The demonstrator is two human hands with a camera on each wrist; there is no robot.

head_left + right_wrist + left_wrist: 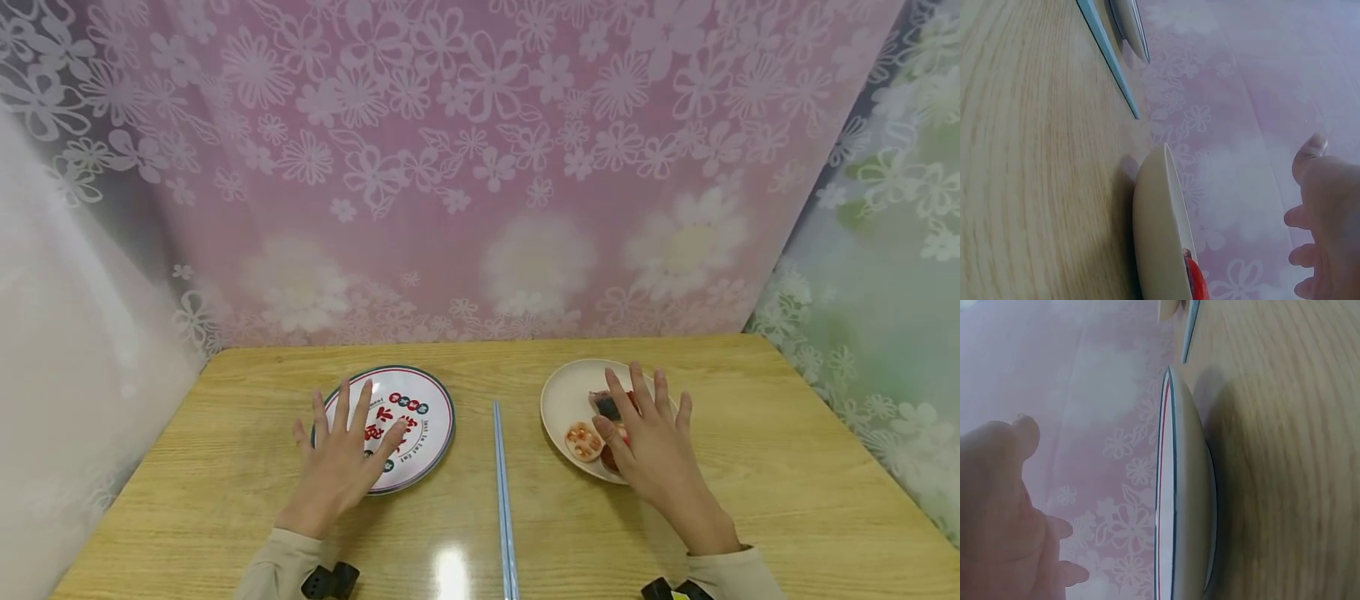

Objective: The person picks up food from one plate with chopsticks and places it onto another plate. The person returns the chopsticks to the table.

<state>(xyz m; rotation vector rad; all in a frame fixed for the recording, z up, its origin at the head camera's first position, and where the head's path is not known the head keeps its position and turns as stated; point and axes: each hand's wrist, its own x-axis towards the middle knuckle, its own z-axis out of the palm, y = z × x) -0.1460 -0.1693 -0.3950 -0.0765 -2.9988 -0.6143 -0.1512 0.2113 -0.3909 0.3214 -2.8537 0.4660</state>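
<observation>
My left hand (339, 467) is spread with straight fingers above a white plate (435, 417) with a dark green and red rim and red characters. In the left wrist view, a gap shows between this hand (1004, 519) and the plate's side (1191, 487). On the right, my other hand (663, 458) hovers, fingers apart, over a cream plate (558, 400). That plate holds a lotus root slice (582, 442), a dark piece (604, 406) and a red piece (1197, 281), partly hidden by the hand. Neither hand holds anything.
A pair of pale blue chopsticks (504, 500) lies lengthwise between the plates on the wooden table (465, 375). A pink flowered curtain (420, 208) hangs along the table's back edge, with more cloth at both sides. Black wrist cameras (330, 581) sit at the sleeves.
</observation>
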